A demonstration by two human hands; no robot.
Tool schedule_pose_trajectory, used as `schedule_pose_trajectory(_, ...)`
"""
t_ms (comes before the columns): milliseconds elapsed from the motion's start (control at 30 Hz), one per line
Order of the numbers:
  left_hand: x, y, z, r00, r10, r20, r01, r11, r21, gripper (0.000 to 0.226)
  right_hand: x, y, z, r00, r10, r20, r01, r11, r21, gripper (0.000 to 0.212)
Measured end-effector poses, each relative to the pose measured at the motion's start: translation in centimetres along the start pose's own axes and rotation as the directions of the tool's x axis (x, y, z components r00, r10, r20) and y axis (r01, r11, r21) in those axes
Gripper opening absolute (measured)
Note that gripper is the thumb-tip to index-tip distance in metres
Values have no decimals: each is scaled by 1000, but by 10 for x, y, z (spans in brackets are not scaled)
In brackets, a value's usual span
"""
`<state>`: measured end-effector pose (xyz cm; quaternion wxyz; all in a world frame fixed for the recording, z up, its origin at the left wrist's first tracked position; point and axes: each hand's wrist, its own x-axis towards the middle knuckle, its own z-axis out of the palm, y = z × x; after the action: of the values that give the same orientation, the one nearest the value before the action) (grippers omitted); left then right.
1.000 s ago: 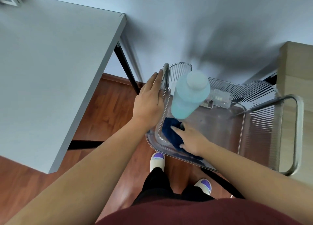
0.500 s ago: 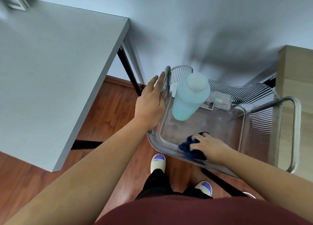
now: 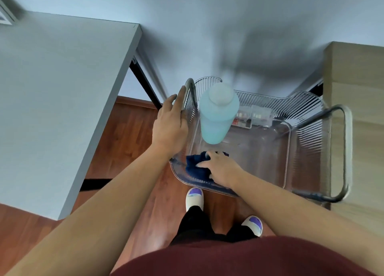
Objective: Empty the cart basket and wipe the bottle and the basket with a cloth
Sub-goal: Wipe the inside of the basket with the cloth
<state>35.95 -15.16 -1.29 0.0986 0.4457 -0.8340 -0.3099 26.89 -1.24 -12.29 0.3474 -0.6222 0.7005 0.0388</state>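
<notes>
A clear ribbed plastic cart basket [image 3: 301, 151] with a metal frame stands in front of me. A pale blue bottle [image 3: 217, 115] with a whitish cap stands upright in its back left corner. A dark blue cloth [image 3: 195, 164] lies on the basket floor at the near left. My right hand [image 3: 220, 167] presses on the cloth, fingers spread over it. My left hand [image 3: 171, 124] rests flat against the basket's left outer wall and metal bar, fingers straight.
A small clear box [image 3: 253, 118] with coloured bits sits at the basket's back wall. A grey table [image 3: 52, 101] stands to the left and a wooden cabinet [image 3: 359, 109] to the right. Wooden floor and my slippered feet [image 3: 194, 196] show below.
My right hand has slid the cloth across the basket floor: right from the left corner half a second ago, now back toward the left. The left hand stayed on the basket's side.
</notes>
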Motion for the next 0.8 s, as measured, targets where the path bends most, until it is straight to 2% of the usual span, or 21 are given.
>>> schedule_pose_trajectory(133,0,-5,0,1000,4,4,-4,999,-44,57,-21,32,-2,988,152,9,-150,961,234,44)
schedule_pose_trajectory(200,2,-5,1,1000,7,4,-7,999,-51,57,-45,68,-7,972,235,3,-230,950,213,42)
schedule_pose_trajectory(300,4,-6,3,1000,10,8,-10,997,-71,57,-74,114,-17,885,458,-86,-438,879,187,45)
schedule_pose_trajectory(367,5,-6,4,1000,17,3,-17,996,-84,58,-71,118,-18,822,555,-128,-527,826,200,48)
schedule_pose_trajectory(400,5,-7,5,1000,20,0,-20,996,-84,58,-65,110,-19,827,549,-119,-525,831,185,49)
schedule_pose_trajectory(467,5,-9,4,1000,23,2,-23,997,-77,59,-51,80,-15,894,443,-63,-433,893,122,53)
schedule_pose_trajectory(533,5,-10,4,1000,18,3,-18,997,-72,59,-43,47,-6,972,233,16,-233,972,19,53)
schedule_pose_trajectory(600,4,-11,4,1000,20,4,-20,997,-79,57,-41,29,0,996,66,64,-61,995,-83,45)
schedule_pose_trajectory(700,3,-11,4,999,31,19,-29,992,-120,58,-42,39,-10,998,30,57,-22,991,-132,38)
schedule_pose_trajectory(800,5,-11,4,999,32,14,-30,990,-135,58,-42,69,-32,992,130,-5,-129,980,-149,39)
